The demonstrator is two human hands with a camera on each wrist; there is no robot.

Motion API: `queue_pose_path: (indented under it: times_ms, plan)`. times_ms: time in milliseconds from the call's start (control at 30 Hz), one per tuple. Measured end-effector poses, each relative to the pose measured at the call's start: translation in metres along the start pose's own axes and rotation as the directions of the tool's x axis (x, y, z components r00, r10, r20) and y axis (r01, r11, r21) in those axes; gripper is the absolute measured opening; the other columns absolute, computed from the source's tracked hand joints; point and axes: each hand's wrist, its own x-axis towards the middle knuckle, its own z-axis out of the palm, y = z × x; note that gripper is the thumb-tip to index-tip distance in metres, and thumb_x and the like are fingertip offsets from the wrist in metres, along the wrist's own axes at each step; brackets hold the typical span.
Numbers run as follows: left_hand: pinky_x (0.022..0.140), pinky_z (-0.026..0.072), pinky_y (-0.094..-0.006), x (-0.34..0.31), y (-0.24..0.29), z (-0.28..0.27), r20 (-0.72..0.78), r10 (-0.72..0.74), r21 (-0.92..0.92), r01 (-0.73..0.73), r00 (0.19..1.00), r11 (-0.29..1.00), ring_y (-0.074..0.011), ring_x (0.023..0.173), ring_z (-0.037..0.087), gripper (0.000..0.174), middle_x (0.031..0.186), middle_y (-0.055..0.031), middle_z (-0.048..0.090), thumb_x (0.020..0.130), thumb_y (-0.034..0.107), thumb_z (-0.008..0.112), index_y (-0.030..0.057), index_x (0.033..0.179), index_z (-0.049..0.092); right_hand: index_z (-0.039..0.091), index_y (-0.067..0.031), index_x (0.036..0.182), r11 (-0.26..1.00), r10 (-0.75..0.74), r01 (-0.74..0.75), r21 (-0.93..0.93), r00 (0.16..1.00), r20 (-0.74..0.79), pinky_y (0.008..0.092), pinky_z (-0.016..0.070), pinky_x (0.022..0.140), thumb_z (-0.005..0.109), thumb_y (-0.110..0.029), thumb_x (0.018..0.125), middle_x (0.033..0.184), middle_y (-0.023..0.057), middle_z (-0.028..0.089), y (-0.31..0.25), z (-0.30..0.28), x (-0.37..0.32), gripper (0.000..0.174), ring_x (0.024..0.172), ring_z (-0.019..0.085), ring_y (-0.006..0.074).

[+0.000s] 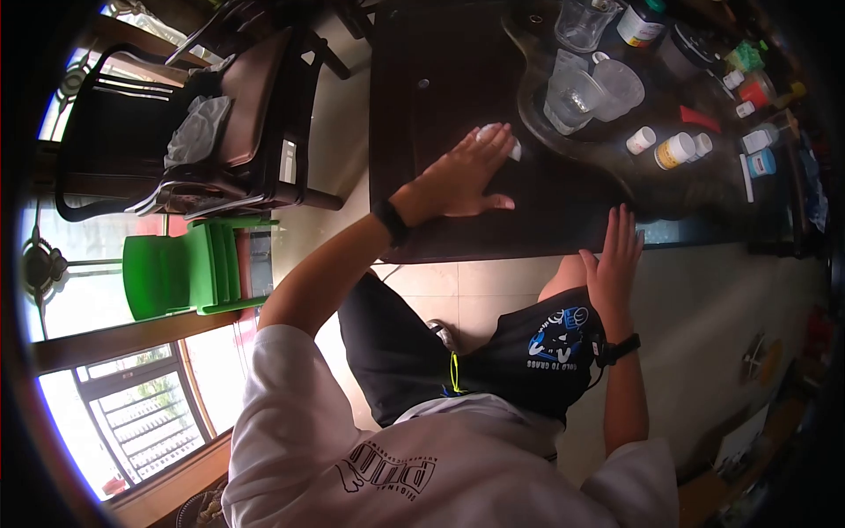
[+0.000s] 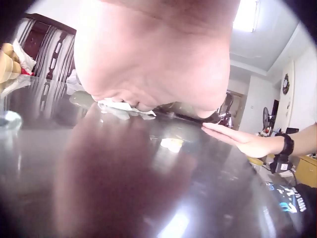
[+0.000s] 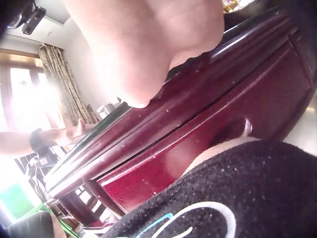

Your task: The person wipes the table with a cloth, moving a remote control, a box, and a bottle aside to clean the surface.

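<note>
In the head view my left hand (image 1: 462, 179) lies palm down on the dark table (image 1: 440, 106), fingers extended over a crumpled white tissue (image 1: 514, 151) and thumb spread to the right. The left wrist view shows that hand (image 2: 158, 59) from below, with the tissue (image 2: 121, 106) between its fingers and the glossy top. My right hand (image 1: 614, 264) rests at the table's near edge, fingers straight and holding nothing. Seen in the right wrist view, the right hand (image 3: 148, 44) is over the edge of the reddish wooden table (image 3: 173, 129); its fingertips are hidden there.
Clear plastic jugs (image 1: 576, 101), white bottles (image 1: 674, 150) and a green-capped jar (image 1: 641, 24) stand on the table's right part. Left of the table are a dark wooden chair (image 1: 251, 97) with a grey cloth (image 1: 201, 130) and a green plastic chair (image 1: 167, 271).
</note>
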Motion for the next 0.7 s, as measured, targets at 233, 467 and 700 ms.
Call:
queue_pose_path:
  times_ms: [233, 467, 700]
  plan:
    - [0.124, 0.0243, -0.0484, -0.045, 0.052, 0.000, 0.038, 0.063, -0.069, -0.060, 0.997, 0.996, -0.0356, 0.152, 0.025, 0.108, 0.162, -0.0252, 0.026, 0.085, 0.067, 0.061, -0.0069, 0.154, 0.027, 0.028, -0.0015, 0.156, 1.000, -0.016, 0.016, -0.012, 1.000, -0.014, 0.0591, 0.0199, 0.122, 0.069, -0.035, 0.090, 0.163, 0.0189, 0.029, 0.001, 0.001, -0.001, 0.085, 0.150, 0.028, 0.0391]
    - [0.125, 0.0256, -0.0476, -0.081, 0.080, -0.002, 0.068, 0.049, -0.126, -0.040, 0.997, 0.991, -0.0334, 0.152, 0.026, 0.108, 0.162, -0.0225, 0.029, 0.078, 0.054, 0.076, -0.0051, 0.155, 0.028, 0.027, -0.0020, 0.157, 1.000, -0.001, 0.001, -0.028, 1.000, -0.005, 0.0581, 0.0185, 0.123, 0.066, -0.035, 0.093, 0.163, 0.0182, 0.028, -0.001, 0.002, -0.001, 0.083, 0.151, 0.026, 0.0371]
    - [0.116, 0.0426, -0.0402, -0.101, 0.077, 0.010, -0.104, 0.071, 0.032, -0.068, 0.992, 0.997, -0.0267, 0.143, 0.045, 0.061, 0.152, -0.0135, 0.049, 0.092, 0.027, 0.066, 0.0028, 0.146, 0.049, 0.026, -0.0029, 0.158, 1.000, -0.008, 0.008, -0.014, 1.000, -0.017, 0.0573, 0.0180, 0.123, 0.065, -0.028, 0.094, 0.164, 0.0185, 0.027, -0.002, 0.002, -0.002, 0.079, 0.152, 0.025, 0.0374]
